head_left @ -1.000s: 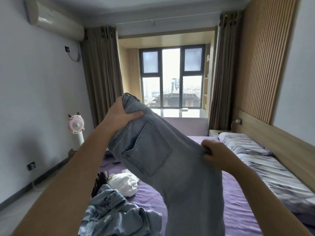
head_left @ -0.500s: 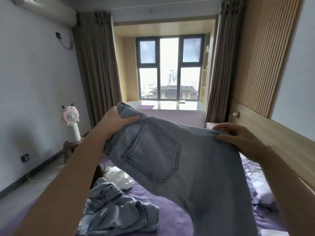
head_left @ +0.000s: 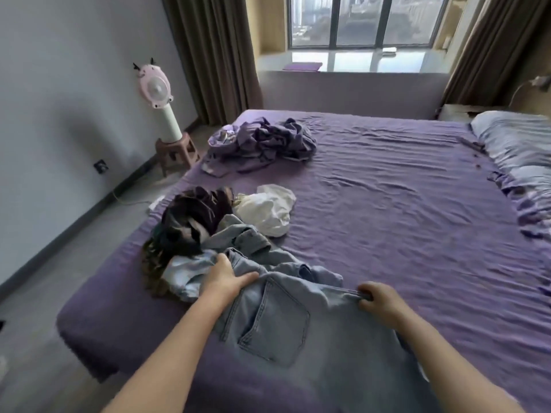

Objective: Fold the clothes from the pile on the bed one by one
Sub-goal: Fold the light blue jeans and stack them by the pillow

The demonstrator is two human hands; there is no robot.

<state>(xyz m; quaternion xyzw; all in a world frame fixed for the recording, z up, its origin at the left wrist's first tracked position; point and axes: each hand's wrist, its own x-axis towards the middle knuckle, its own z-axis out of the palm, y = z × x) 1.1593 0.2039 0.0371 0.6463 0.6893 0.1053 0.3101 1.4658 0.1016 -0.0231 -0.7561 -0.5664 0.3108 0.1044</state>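
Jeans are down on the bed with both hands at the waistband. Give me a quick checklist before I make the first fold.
1. Left hand grips the jeans at the waistband: ok.
2. Right hand pinches the waistband's other end: ok.
3. Waistband stretched straight between the hands: ok.
4. Jeans clear of the pile: not ok, the left corner lies against other denim.
5. Legs laid flat: cannot tell, they run out of the frame.
6. Free sheet to the right for folding: ok.

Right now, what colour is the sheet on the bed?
Purple, a plain wrinkled sheet, seen best in the head view.
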